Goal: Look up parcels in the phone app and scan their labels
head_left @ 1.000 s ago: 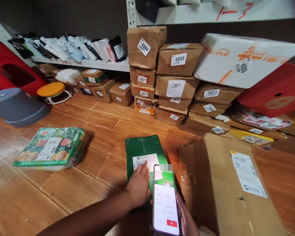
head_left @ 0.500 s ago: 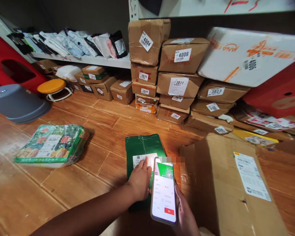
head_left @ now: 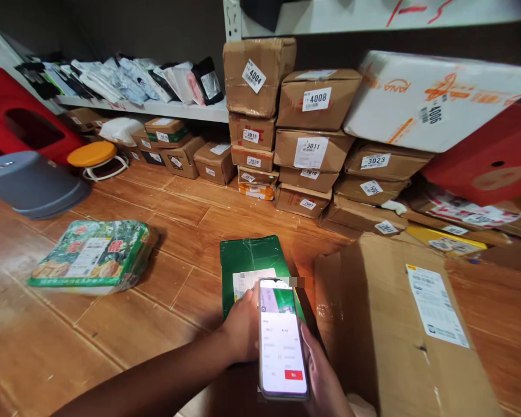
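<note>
My right hand [head_left: 323, 368] is closed around a smartphone [head_left: 283, 341], held upright with its lit screen toward me. The screen shows a green picture at the top and a red button at the bottom. My left hand [head_left: 239, 330] lies just left of the phone, over a green box [head_left: 238, 255] on the floor. Its fingers reach forward beside the box's white label [head_left: 243, 281], and the phone hides part of them. The phone also covers much of the box and the label's right side.
A large cardboard box [head_left: 386, 324] stands close on the right. A green printed box [head_left: 91, 258] lies left on the wooden floor. Ahead are numbered cartons [head_left: 315, 104], a white parcel [head_left: 443, 98] and a shelf [head_left: 200, 110] of bagged parcels. Stools [head_left: 92, 154] stand at far left.
The phone and my right hand have shifted slightly left. My left hand has drawn back a little, and its fingers are now partly behind the phone. The view has shifted slightly.
</note>
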Tool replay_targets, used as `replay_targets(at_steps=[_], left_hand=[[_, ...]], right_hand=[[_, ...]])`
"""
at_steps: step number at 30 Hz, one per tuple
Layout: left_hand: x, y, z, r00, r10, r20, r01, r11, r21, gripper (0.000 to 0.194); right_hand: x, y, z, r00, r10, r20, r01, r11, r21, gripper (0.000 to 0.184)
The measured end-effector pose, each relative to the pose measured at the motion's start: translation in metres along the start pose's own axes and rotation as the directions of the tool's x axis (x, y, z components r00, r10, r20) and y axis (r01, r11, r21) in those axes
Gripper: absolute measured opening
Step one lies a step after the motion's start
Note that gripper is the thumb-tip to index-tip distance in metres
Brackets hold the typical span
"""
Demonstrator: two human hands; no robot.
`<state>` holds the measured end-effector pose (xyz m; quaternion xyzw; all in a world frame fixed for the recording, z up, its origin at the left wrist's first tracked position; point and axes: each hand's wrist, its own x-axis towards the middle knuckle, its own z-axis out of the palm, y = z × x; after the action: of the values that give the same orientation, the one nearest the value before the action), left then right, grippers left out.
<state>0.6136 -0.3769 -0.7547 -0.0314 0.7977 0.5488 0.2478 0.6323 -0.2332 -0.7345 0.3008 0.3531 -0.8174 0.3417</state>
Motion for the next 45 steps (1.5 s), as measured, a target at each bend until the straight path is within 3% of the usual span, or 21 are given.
replay_targets(at_steps=[2,3,5,6,7,8,11,15,20,23,32,41,45], left_hand=[[0.001,0.004,0.005,0.991,-0.059,0.121,0.103,0.910,-0.401,0.038],[0.002,0.005,0.006,0.980,-0.086,0.181,0.177,0.796,-0.579,0.038],[0.003,0.007,0.006,0.956,-0.101,0.276,0.293,0.405,-0.866,0.033],[0.002,0.008,0.005,0.949,-0.082,0.303,0.314,0.212,-0.926,0.030],[0.001,0.009,0.004,0.948,-0.055,0.313,0.317,0.083,-0.945,0.029],[-0.001,0.010,0.003,0.952,-0.029,0.305,0.306,0.037,-0.951,0.031],[-0.006,0.014,0.001,0.952,0.019,0.305,0.305,0.007,-0.952,0.035],[-0.006,0.014,0.001,0.939,0.056,0.340,0.338,0.041,-0.940,0.030],[-0.002,0.010,0.003,0.922,-0.212,0.323,0.344,0.070,-0.936,0.030],[-0.001,0.009,0.004,0.910,-0.283,0.305,0.331,0.050,-0.942,0.037],[-0.001,0.013,0.004,0.923,-0.260,0.283,0.298,0.020,-0.954,0.058],[0.001,0.013,0.007,0.932,-0.235,0.277,0.286,0.001,-0.958,0.059],[0.001,0.010,0.006,0.934,-0.222,0.280,0.284,-0.010,-0.959,0.057]], right_hand=[[-0.001,0.000,0.009,1.000,0.015,-0.013,-0.015,0.999,-0.038,0.056],[-0.002,0.000,0.014,1.000,0.022,-0.003,-0.022,0.999,-0.050,0.054],[-0.003,-0.001,0.022,0.999,0.033,0.041,-0.030,0.998,-0.054,0.050],[-0.004,-0.001,0.024,0.997,0.036,0.066,-0.032,0.998,-0.051,0.049],[-0.004,-0.002,0.026,0.996,0.034,0.082,-0.030,0.998,-0.050,0.048],[-0.004,-0.002,0.027,0.996,0.032,0.088,-0.027,0.998,-0.052,0.048],[-0.004,-0.004,0.027,0.997,0.018,0.072,-0.014,0.998,-0.054,0.053],[-0.003,-0.005,0.025,1.000,-0.007,0.024,0.009,0.996,-0.088,0.058],[0.000,0.000,0.023,0.994,-0.013,0.108,0.025,0.994,-0.107,0.050],[-0.002,0.001,0.026,0.994,0.022,0.111,-0.011,0.995,-0.097,0.052],[-0.010,-0.004,0.035,0.993,0.060,0.100,-0.049,0.994,-0.102,0.058],[-0.009,-0.003,0.034,0.993,0.060,0.101,-0.047,0.992,-0.121,0.074],[-0.006,-0.003,0.032,0.994,0.048,0.102,-0.036,0.992,-0.122,0.069]])
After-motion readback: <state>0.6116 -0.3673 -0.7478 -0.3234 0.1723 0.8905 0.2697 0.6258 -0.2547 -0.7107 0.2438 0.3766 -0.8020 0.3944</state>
